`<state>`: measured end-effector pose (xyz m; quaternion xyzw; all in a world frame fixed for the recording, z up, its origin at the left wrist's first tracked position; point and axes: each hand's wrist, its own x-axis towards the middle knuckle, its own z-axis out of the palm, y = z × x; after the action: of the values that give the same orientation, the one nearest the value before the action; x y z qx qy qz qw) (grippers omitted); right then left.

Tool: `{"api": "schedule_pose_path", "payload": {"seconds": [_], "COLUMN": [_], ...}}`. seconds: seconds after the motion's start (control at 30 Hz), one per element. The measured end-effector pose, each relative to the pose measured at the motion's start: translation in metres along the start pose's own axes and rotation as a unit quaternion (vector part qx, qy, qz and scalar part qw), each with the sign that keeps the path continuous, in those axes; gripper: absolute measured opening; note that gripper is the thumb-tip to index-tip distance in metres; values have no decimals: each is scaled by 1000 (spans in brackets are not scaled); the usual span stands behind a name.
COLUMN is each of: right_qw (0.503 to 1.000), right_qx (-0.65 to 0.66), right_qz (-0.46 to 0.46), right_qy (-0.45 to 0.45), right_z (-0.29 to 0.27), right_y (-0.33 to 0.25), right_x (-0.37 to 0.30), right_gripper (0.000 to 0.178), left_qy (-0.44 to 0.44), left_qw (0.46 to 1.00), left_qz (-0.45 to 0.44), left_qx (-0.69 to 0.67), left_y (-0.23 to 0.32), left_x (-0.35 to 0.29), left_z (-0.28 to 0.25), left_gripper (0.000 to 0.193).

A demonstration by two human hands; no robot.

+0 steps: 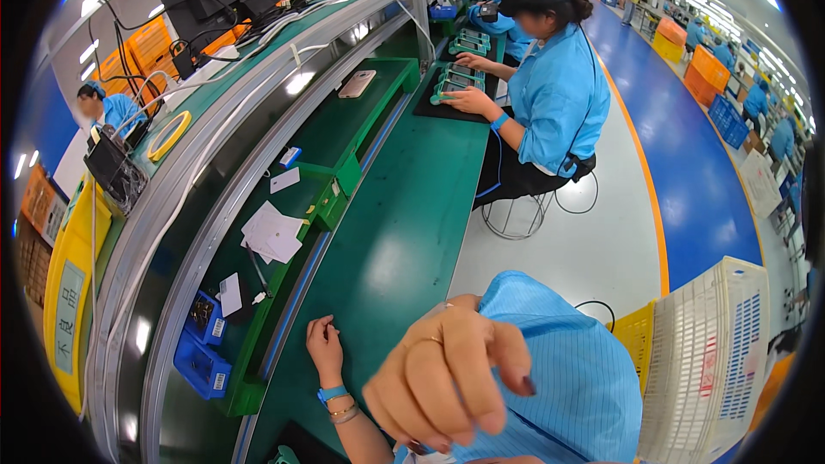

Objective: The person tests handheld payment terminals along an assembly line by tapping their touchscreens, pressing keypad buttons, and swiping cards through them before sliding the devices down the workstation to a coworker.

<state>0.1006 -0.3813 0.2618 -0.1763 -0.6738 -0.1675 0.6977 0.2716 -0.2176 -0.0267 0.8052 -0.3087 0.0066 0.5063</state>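
My left hand (pixel 324 345) rests on the green tabletop (pixel 391 245), its fingers loosely bent and a little apart, with nothing seen in it. A blue wristband (pixel 333 393) and thin bracelets (pixel 344 413) circle that wrist. Close to the camera, my right hand (pixel 443 374) is raised, back of the hand toward the view, fingers bent down and thumb standing apart. It wears a thin ring (pixel 424 340); its palm is hidden and no object shows between thumb and fingers. A black mat (pixel 309 442) with part of a teal piece (pixel 284 455) lies at the lower edge.
Left of the tabletop, a green shelf (pixel 318 142) bears a phone (pixel 357 83), white papers (pixel 272 232) and blue bins (pixel 203 365). A co-worker (pixel 554 77) handles teal-framed pieces (pixel 455 79) farther along. White crate (pixel 709 361) stands at the right.
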Motion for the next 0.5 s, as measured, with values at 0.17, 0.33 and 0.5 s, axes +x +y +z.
{"api": "schedule_pose_path", "payload": {"seconds": [0.17, 0.33, 0.5], "right_qw": [851, 756, 685], "right_qx": [-521, -637, -687], "right_qz": [-67, -149, -207], "right_qy": [18, 27, 125], "right_z": [7, 14, 35], "right_y": [4, 15, 41], "right_x": [8, 22, 32], "right_gripper": [23, 10, 9], "left_qy": [12, 14, 13], "left_qw": [999, 1000, 999], "left_qz": [-31, -9, 36], "left_qx": [-35, -25, 20], "left_y": [0, 10, 14], "left_x": [-1, -3, -2], "left_z": [1, 1, -3], "left_gripper": [18, 18, 17]}}
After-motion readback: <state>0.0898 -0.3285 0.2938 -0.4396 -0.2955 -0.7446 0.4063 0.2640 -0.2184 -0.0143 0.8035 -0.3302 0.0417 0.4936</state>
